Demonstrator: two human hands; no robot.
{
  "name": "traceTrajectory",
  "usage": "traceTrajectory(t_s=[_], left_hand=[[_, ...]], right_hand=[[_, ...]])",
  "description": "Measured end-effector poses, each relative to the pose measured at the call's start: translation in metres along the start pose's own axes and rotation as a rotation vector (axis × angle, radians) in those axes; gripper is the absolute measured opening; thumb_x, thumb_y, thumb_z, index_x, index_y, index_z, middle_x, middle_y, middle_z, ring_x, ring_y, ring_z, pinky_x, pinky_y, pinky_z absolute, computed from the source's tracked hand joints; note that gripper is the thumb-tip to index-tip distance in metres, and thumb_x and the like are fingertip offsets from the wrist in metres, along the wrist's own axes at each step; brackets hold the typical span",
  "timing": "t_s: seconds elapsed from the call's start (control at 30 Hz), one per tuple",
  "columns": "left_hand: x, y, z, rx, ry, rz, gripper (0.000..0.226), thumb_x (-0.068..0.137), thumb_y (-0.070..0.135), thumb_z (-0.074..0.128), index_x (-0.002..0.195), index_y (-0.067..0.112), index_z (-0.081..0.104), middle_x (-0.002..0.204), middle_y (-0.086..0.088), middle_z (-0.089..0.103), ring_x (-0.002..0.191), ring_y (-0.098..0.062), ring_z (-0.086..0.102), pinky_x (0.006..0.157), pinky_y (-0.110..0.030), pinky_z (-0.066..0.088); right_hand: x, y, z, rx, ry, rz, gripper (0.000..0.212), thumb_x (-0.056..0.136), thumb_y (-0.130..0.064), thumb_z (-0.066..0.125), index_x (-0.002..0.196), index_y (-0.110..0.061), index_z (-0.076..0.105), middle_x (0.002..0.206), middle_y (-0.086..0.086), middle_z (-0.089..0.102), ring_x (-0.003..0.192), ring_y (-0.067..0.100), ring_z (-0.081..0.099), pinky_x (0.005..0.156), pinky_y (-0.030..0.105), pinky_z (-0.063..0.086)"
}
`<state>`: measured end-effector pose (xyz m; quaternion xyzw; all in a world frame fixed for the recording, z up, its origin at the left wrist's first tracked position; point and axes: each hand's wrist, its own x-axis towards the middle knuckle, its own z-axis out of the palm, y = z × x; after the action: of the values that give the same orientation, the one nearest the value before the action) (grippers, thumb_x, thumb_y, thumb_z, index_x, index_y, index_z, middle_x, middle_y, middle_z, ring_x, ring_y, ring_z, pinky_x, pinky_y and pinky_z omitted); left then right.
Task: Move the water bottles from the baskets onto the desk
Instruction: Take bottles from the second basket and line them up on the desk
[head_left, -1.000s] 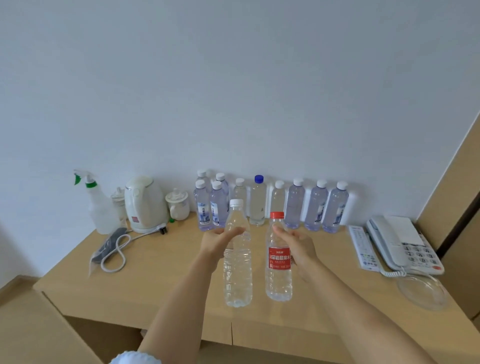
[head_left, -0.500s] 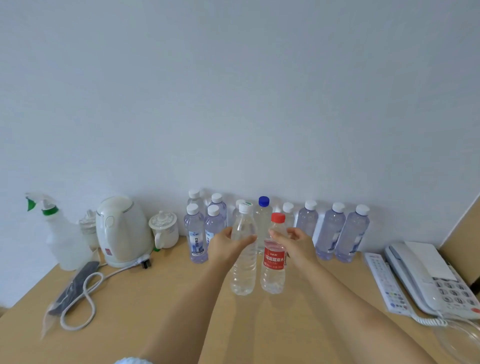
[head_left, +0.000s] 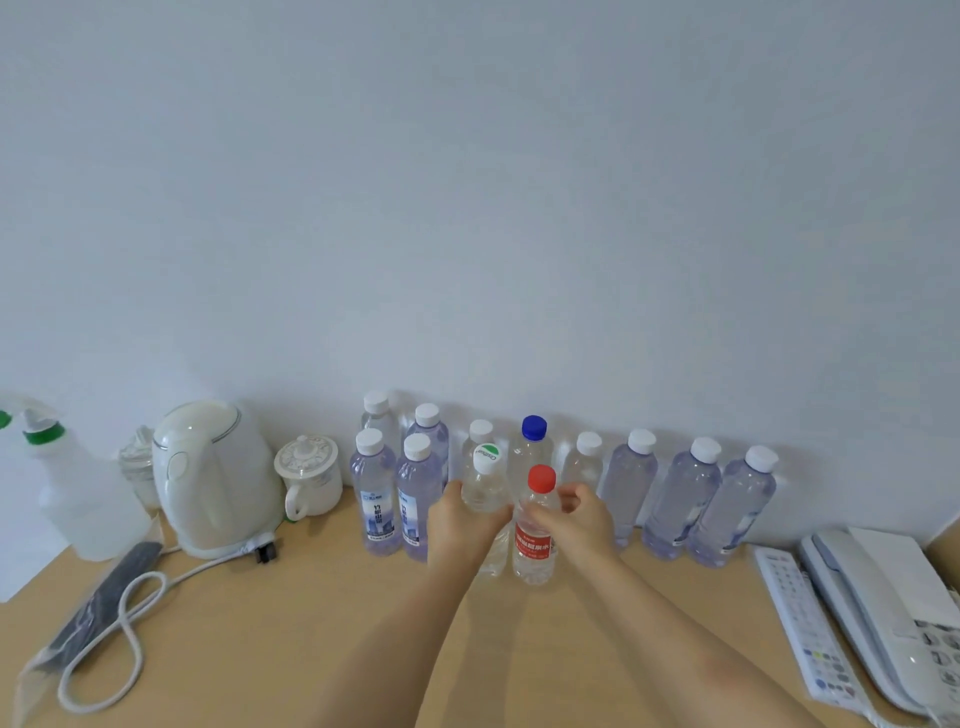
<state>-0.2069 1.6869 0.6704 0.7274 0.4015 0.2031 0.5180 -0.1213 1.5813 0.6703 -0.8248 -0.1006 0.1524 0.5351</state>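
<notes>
Bottles upright: left hand (head_left: 464, 525) wraps the white-capped bottle (head_left: 485, 499), right hand (head_left: 576, 519) the red-capped bottle (head_left: 535, 540) (bases apparently touching desk (head_left: 311, 623)); both grips closed, row just beyond.

Red cap (head_left: 541, 477), red label (head_left: 532, 543); blue cap (head_left: 534, 427); white kettle (head_left: 213, 478); tan desk (head_left: 291, 639).

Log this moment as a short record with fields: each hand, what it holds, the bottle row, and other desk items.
left hand: gripping the white-capped bottle, upright
right hand: gripping the red-capped bottle, upright
held bottles: side by side, in front of the row
bottle row: at the wall, mostly white caps, one blue-capped bottle
desk: light wood
left of row: kettle, lidded cup, spray bottle
right of row: phone, remote
baskets: not in view
</notes>
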Motion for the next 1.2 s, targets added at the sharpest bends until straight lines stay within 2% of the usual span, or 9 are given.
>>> traceTrajectory(t_s=[0.23, 0.37, 0.63, 0.7, 0.8, 0.87, 1.0, 1.13, 1.2], left_hand=[[0.020, 0.000, 0.013, -0.010, 0.066, -0.062, 0.050, 0.069, 0.031, 0.075, 0.109, 0.007, 0.056, 0.099, -0.006, 0.064, 0.089, -0.023, 0.060, 0.074, -0.033, 0.050], [0.025, -0.001, 0.017, 0.026, 0.074, -0.046, 0.050, 0.069, 0.033, 0.074, 0.109, 0.008, 0.056, 0.099, -0.006, 0.065, 0.089, -0.022, 0.061, 0.070, -0.029, 0.046], [0.029, -0.006, 0.021, 0.058, 0.084, -0.020, 0.058, 0.071, 0.034, 0.075, 0.119, 0.010, 0.052, 0.107, -0.005, 0.063, 0.099, -0.023, 0.060, 0.081, -0.034, 0.050], [0.028, -0.006, 0.023, 0.066, 0.079, -0.015, 0.063, 0.072, 0.033, 0.075, 0.124, 0.009, 0.049, 0.113, -0.007, 0.061, 0.105, -0.024, 0.058, 0.085, -0.035, 0.050], [0.025, -0.005, 0.025, 0.085, 0.072, -0.017, 0.067, 0.075, 0.034, 0.073, 0.130, 0.010, 0.043, 0.121, -0.008, 0.057, 0.113, -0.025, 0.054, 0.091, -0.035, 0.047], [0.023, -0.004, 0.025, 0.113, 0.068, -0.025, 0.072, 0.074, 0.039, 0.073, 0.132, 0.010, 0.041, 0.123, -0.008, 0.056, 0.116, -0.026, 0.053, 0.092, -0.037, 0.047], [0.013, 0.000, 0.023, 0.085, 0.088, -0.106, 0.083, 0.068, 0.050, 0.075, 0.132, 0.009, 0.042, 0.125, -0.006, 0.055, 0.116, -0.025, 0.054, 0.091, -0.037, 0.048], [-0.010, 0.010, 0.001, 0.214, 0.182, 0.028, 0.040, 0.083, 0.046, 0.061, 0.105, 0.014, 0.052, 0.099, 0.007, 0.056, 0.091, -0.013, 0.054, 0.075, -0.027, 0.043], [-0.021, 0.015, -0.019, 0.337, 0.247, 0.145, 0.025, 0.091, 0.040, 0.053, 0.099, 0.016, 0.050, 0.098, 0.006, 0.052, 0.090, -0.012, 0.050, 0.073, -0.024, 0.038]], right_hand=[[0.020, 0.011, 0.016, 0.026, -0.031, 0.016, 0.035, 0.072, -0.026, 0.079, 0.093, -0.018, 0.052, 0.094, -0.003, 0.062, 0.088, 0.017, 0.061, 0.076, 0.029, 0.046], [0.028, 0.016, 0.018, 0.048, -0.030, 0.005, 0.035, 0.074, -0.024, 0.078, 0.096, -0.016, 0.052, 0.095, -0.001, 0.062, 0.091, 0.018, 0.060, 0.077, 0.027, 0.043], [0.028, 0.020, 0.019, 0.018, -0.092, -0.059, 0.035, 0.078, -0.021, 0.075, 0.100, -0.015, 0.049, 0.092, -0.005, 0.058, 0.078, 0.005, 0.056, 0.060, 0.009, 0.036], [0.029, 0.019, 0.018, -0.017, -0.124, -0.049, 0.039, 0.079, -0.026, 0.073, 0.106, -0.013, 0.048, 0.100, -0.002, 0.058, 0.086, 0.009, 0.058, 0.062, 0.011, 0.038], [0.028, 0.017, 0.016, -0.158, -0.098, -0.085, 0.061, 0.077, -0.042, 0.071, 0.124, -0.013, 0.045, 0.125, 0.002, 0.048, 0.116, 0.020, 0.051, 0.086, 0.029, 0.044], [0.024, 0.012, 0.014, -0.206, -0.031, -0.166, 0.066, 0.078, -0.042, 0.069, 0.130, -0.013, 0.042, 0.131, 0.003, 0.042, 0.123, 0.020, 0.043, 0.094, 0.032, 0.040], [0.016, -0.007, 0.008, -0.334, 0.100, -0.509, 0.048, 0.083, -0.022, 0.064, 0.124, -0.005, 0.048, 0.123, 0.010, 0.048, 0.117, 0.025, 0.044, 0.087, 0.025, 0.037], [0.014, -0.033, 0.017, -0.463, 0.089, -0.905, 0.040, 0.073, -0.003, 0.069, 0.111, 0.002, 0.057, 0.117, 0.018, 0.058, 0.109, 0.028, 0.051, 0.083, 0.038, 0.053], [0.008, -0.047, 0.028, -0.529, 0.001, -1.065, 0.042, 0.070, 0.000, 0.069, 0.110, 0.003, 0.057, 0.115, 0.019, 0.061, 0.108, 0.028, 0.052, 0.087, 0.043, 0.054]])
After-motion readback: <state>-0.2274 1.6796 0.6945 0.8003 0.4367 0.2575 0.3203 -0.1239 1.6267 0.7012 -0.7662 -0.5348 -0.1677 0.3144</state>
